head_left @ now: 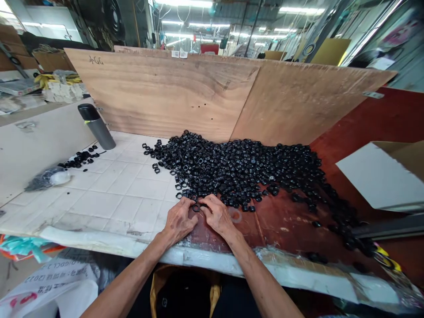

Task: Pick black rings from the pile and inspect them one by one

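Note:
My left hand (180,219) rests at the near edge of a heap of small black plastic rings (232,168). Its fingers are bent, and the thumb stands apart from them. Facing it, my right hand (217,215) has its index finger and thumb spread, their tips beside a single black ring (196,207). That ring sits between the two hands, with another ring just behind it. Whether the fingertips press on these rings is too small to tell. Neither hand visibly grasps anything.
A tall wooden board (165,92) closes off the back of the table. At left stand a grey bottle (101,132), some loose black pieces (79,160) and a plastic bag (43,179). A white carton (377,176) is at right. Below the edge hangs a yellow-rimmed container (154,291).

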`<action>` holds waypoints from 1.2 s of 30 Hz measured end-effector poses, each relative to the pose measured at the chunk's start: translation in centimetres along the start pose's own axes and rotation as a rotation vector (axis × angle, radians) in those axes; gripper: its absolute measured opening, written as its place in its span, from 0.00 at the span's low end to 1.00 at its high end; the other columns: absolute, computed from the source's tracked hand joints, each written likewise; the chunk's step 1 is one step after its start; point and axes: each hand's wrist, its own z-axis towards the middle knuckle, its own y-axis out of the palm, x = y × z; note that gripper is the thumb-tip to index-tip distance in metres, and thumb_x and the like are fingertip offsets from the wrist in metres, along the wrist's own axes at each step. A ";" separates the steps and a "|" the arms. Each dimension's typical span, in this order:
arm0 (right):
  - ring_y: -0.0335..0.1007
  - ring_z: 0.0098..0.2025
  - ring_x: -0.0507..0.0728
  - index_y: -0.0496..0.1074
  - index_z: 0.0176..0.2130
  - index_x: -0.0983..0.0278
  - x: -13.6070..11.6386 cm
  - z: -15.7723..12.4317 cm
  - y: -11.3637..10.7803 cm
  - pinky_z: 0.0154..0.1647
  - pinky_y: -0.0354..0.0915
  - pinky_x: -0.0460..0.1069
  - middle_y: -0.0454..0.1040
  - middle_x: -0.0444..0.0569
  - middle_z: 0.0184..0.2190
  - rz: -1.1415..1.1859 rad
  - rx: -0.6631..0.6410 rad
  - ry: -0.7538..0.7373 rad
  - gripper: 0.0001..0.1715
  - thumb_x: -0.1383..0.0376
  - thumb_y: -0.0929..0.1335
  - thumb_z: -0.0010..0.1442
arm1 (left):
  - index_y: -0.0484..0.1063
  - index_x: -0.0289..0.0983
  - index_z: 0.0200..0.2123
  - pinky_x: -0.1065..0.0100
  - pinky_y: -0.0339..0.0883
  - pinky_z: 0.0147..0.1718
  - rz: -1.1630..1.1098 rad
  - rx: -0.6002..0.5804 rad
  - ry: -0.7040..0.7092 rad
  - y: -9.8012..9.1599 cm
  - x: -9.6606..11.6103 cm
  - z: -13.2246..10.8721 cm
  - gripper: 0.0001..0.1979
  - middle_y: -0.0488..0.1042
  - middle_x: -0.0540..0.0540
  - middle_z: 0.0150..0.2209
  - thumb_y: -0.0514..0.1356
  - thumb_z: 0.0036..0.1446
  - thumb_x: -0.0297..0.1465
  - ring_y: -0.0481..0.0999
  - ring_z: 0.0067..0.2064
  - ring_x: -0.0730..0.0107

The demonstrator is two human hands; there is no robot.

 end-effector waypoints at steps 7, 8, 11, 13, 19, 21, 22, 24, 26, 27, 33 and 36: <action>0.75 0.29 0.54 0.77 0.42 0.61 0.0 0.3 0.0 0.31 0.71 0.48 0.76 0.49 0.39 0.331 -0.017 0.235 0.11 0.67 0.66 0.62 | 0.74 0.40 0.38 0.66 0.71 0.39 -0.046 -0.019 -0.046 0.1 -0.5 0.3 0.09 0.78 0.49 0.36 0.58 0.56 0.23 0.78 0.36 0.67; 0.75 0.29 0.53 0.77 0.42 0.61 0.1 0.3 0.0 0.30 0.70 0.47 0.76 0.49 0.40 0.378 -0.032 0.260 0.12 0.67 0.66 0.61 | 0.74 0.40 0.40 0.66 0.71 0.40 -0.050 -0.010 -0.047 0.1 -0.4 0.2 0.11 0.78 0.49 0.37 0.58 0.55 0.22 0.78 0.37 0.67; 0.72 0.26 0.52 0.78 0.41 0.62 0.5 0.4 0.2 0.27 0.67 0.46 0.76 0.47 0.35 0.380 -0.007 0.316 0.12 0.66 0.67 0.58 | 0.73 0.40 0.46 0.66 0.72 0.44 -0.030 0.003 -0.007 0.2 -0.2 0.1 0.16 0.78 0.48 0.42 0.59 0.53 0.22 0.79 0.41 0.65; 0.65 0.22 0.52 0.78 0.40 0.62 0.6 0.4 0.3 0.23 0.61 0.45 0.71 0.42 0.25 0.322 0.026 0.348 0.11 0.66 0.70 0.55 | 0.73 0.40 0.46 0.65 0.72 0.44 0.008 0.004 0.015 0.4 -0.2 0.1 0.15 0.77 0.47 0.42 0.60 0.55 0.24 0.79 0.42 0.65; 0.65 0.21 0.52 0.78 0.42 0.63 -0.6 0.6 -0.1 0.24 0.60 0.46 0.69 0.39 0.18 0.235 -0.041 0.333 0.12 0.65 0.69 0.56 | 0.75 0.40 0.47 0.66 0.72 0.43 0.060 -0.048 -0.008 0.4 -0.1 0.4 0.12 0.76 0.47 0.40 0.62 0.60 0.28 0.78 0.41 0.64; 0.70 0.24 0.54 0.77 0.45 0.63 -0.9 0.5 -0.4 0.27 0.63 0.47 0.72 0.41 0.20 0.289 -0.079 0.314 0.15 0.66 0.67 0.58 | 0.75 0.41 0.48 0.66 0.72 0.43 0.046 -0.063 -0.006 0.2 -0.1 0.5 0.12 0.76 0.47 0.41 0.62 0.60 0.28 0.78 0.42 0.64; 0.71 0.24 0.55 0.76 0.46 0.63 -0.9 0.5 -0.4 0.28 0.65 0.47 0.73 0.41 0.20 0.321 -0.091 0.313 0.15 0.65 0.67 0.59 | 0.75 0.41 0.48 0.65 0.72 0.43 0.033 -0.061 0.000 0.1 -0.1 0.5 0.12 0.76 0.47 0.41 0.62 0.60 0.28 0.78 0.42 0.64; 0.73 0.26 0.55 0.75 0.47 0.63 -0.9 0.4 -0.5 0.29 0.67 0.48 0.74 0.42 0.22 0.379 -0.101 0.323 0.15 0.65 0.66 0.60 | 0.74 0.41 0.49 0.65 0.72 0.44 0.001 -0.050 0.025 0.1 -0.2 0.5 0.13 0.76 0.47 0.42 0.62 0.61 0.28 0.78 0.43 0.64; 0.74 0.27 0.56 0.74 0.46 0.63 -0.7 0.4 -0.5 0.30 0.69 0.48 0.76 0.43 0.24 0.428 -0.102 0.341 0.15 0.63 0.67 0.60 | 0.73 0.42 0.52 0.65 0.72 0.44 -0.021 -0.044 0.063 0.2 -0.3 0.5 0.15 0.76 0.46 0.43 0.61 0.61 0.27 0.78 0.42 0.65; 0.75 0.28 0.56 0.74 0.46 0.63 -0.6 0.4 -0.5 0.31 0.70 0.48 0.77 0.44 0.26 0.452 -0.105 0.350 0.15 0.63 0.67 0.60 | 0.73 0.42 0.52 0.65 0.72 0.44 -0.025 -0.044 0.081 0.3 -0.4 0.4 0.16 0.76 0.46 0.43 0.61 0.62 0.27 0.78 0.42 0.65; 0.78 0.36 0.57 0.74 0.46 0.62 -0.4 0.4 -0.4 0.39 0.73 0.50 0.80 0.48 0.36 0.564 -0.087 0.397 0.15 0.60 0.67 0.61 | 0.74 0.40 0.52 0.64 0.73 0.44 -0.037 -0.007 0.126 0.4 -0.5 0.0 0.17 0.78 0.45 0.41 0.58 0.62 0.24 0.79 0.41 0.64; 0.79 0.39 0.58 0.75 0.45 0.62 -0.2 0.3 -0.4 0.42 0.73 0.51 0.81 0.49 0.38 0.577 -0.098 0.399 0.13 0.60 0.68 0.62 | 0.74 0.39 0.52 0.65 0.73 0.41 -0.048 -0.002 0.109 0.5 -0.2 0.0 0.16 0.78 0.46 0.39 0.62 0.60 0.27 0.79 0.37 0.66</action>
